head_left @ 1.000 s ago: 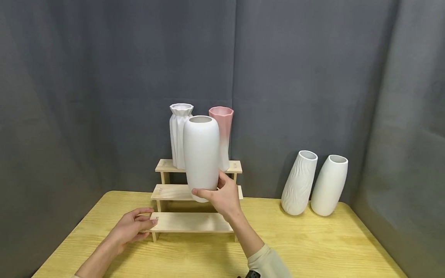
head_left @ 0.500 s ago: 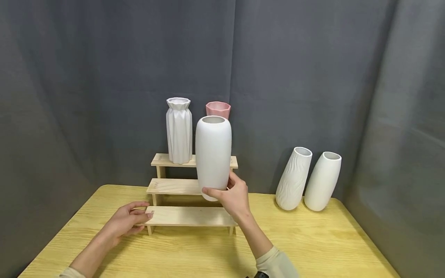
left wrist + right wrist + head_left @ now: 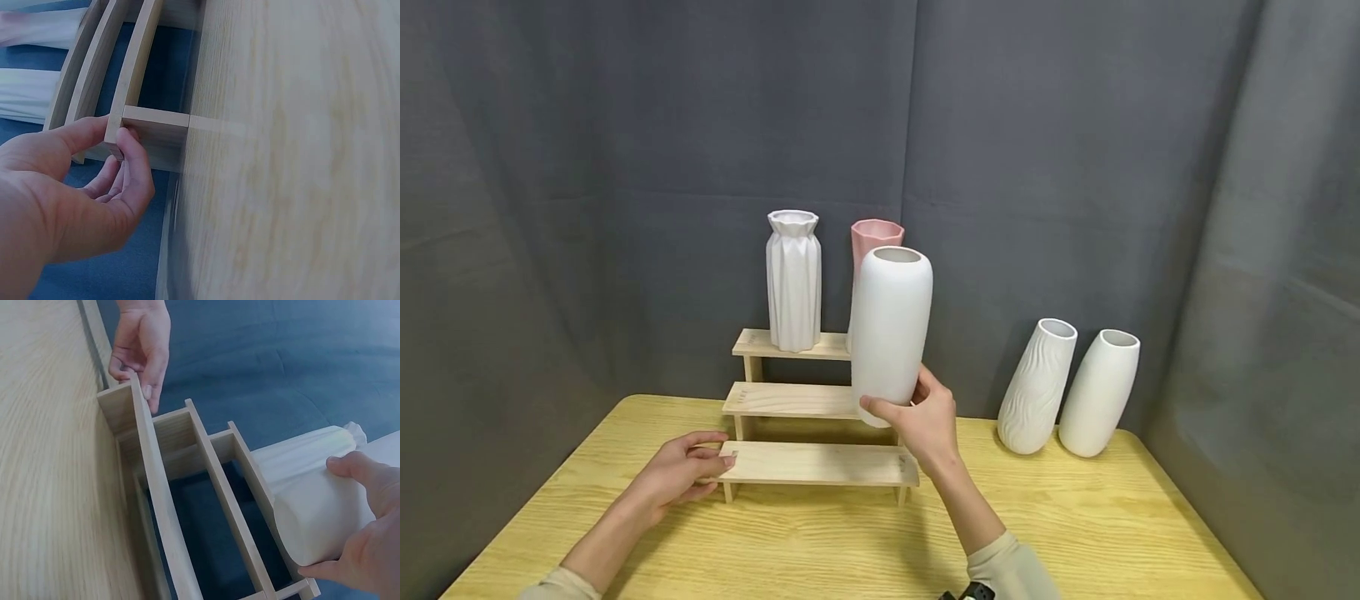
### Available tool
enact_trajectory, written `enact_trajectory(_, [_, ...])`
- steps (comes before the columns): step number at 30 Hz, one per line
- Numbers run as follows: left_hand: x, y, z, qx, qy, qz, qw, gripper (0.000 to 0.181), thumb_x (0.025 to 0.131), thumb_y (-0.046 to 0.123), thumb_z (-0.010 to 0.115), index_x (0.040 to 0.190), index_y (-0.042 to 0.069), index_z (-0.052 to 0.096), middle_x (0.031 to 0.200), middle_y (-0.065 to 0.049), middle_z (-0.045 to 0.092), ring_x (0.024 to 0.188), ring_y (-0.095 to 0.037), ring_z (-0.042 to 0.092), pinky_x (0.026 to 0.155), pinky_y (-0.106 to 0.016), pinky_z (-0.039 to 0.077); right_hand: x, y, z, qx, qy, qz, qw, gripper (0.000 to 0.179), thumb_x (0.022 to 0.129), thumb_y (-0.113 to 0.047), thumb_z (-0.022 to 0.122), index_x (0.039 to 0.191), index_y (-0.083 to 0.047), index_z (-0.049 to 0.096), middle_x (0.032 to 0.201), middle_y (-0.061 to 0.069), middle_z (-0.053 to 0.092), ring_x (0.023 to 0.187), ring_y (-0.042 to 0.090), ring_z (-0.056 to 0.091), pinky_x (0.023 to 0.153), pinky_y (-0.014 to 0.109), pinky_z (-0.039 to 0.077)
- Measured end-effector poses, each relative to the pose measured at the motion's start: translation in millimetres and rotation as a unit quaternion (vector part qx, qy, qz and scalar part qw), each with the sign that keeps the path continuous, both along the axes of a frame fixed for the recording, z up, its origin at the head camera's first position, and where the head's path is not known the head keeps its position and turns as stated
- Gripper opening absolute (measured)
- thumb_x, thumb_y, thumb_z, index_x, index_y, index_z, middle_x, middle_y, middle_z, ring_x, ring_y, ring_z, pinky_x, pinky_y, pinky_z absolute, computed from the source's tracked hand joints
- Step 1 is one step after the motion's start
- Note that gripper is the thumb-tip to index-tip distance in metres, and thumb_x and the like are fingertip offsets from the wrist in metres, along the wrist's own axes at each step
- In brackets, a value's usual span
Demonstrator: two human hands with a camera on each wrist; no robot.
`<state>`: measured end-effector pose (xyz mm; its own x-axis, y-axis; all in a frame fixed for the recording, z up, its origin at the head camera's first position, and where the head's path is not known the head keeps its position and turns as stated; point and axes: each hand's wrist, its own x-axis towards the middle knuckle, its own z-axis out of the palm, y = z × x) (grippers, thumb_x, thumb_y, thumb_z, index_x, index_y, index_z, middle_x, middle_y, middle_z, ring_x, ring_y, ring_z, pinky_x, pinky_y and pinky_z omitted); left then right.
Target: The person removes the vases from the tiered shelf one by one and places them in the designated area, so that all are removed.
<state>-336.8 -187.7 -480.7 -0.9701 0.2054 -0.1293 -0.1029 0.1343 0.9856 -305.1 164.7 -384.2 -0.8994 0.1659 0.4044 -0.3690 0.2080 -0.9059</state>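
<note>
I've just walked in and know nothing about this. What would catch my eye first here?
Probably the smooth white vase, held near its base by the right hand in front of the pink-topped vase on the wooden stand. The left hand grips the left end of the lowest board. To the right, a wavy white vase and a plain one stand side by side on the table.

Observing dark grey curtain hanging behind and along both sides, showing a vertical line. Noting yellow wood-grain bench with rounded far corners.
</note>
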Motion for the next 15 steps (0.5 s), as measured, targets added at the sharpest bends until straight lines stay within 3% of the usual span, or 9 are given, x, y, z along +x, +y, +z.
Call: enact_trajectory(15, [0.8, 1.0, 1.7, -0.01, 0.003, 0.003, 0.9999, 0.069, 0.093, 0.021, 0.078, 0.149, -0.001, 0.044, 0.125, -0.019, 0.052, 0.096, -0.023, 0.064, 0.077, -0.033, 0.059, -2.5, 21.5, 11.1, 0.002, 0.003, -0.028, 0.9996, 0.067, 0.071, -0.018, 0.094, 0.13, -0.016, 0.064, 0.119, 0.005, 0.068, 0.107, 0.025, 0.066, 0.085, 0.045, 0.057])
